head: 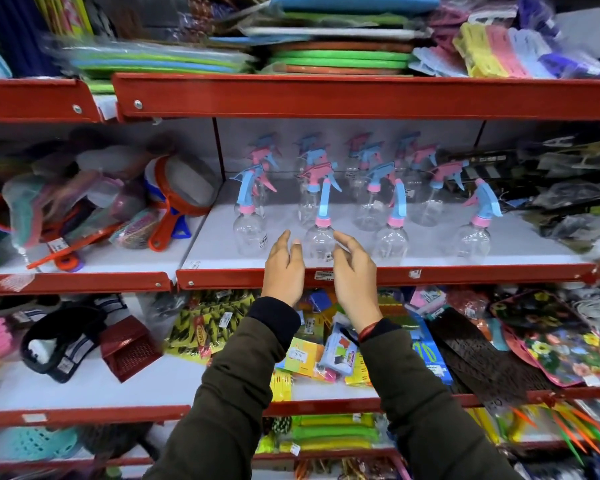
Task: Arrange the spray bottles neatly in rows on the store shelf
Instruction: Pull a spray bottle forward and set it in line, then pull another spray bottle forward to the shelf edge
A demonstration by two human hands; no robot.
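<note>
Clear plastic spray bottles (361, 188) stand upright in rows on the white shelf (520, 244), triggers turned sideways so they nest. The left hand (284, 268) and right hand (354, 271), both open and empty, flank the second front bottle (321, 233) (probably to square it up).

The person is wearing a dark olive-green jacket with long sleeves (229, 386) that are reaching to the wrists. Black inner cuffs (274, 320) are showing past the ends of both jacket sleeves. A red thread band (369, 330) is circling the right wrist, just beyond the cuff. The left hand (284, 268) and the right hand (355, 277) are bare, wearing no gloves or rings that are showing.
</note>
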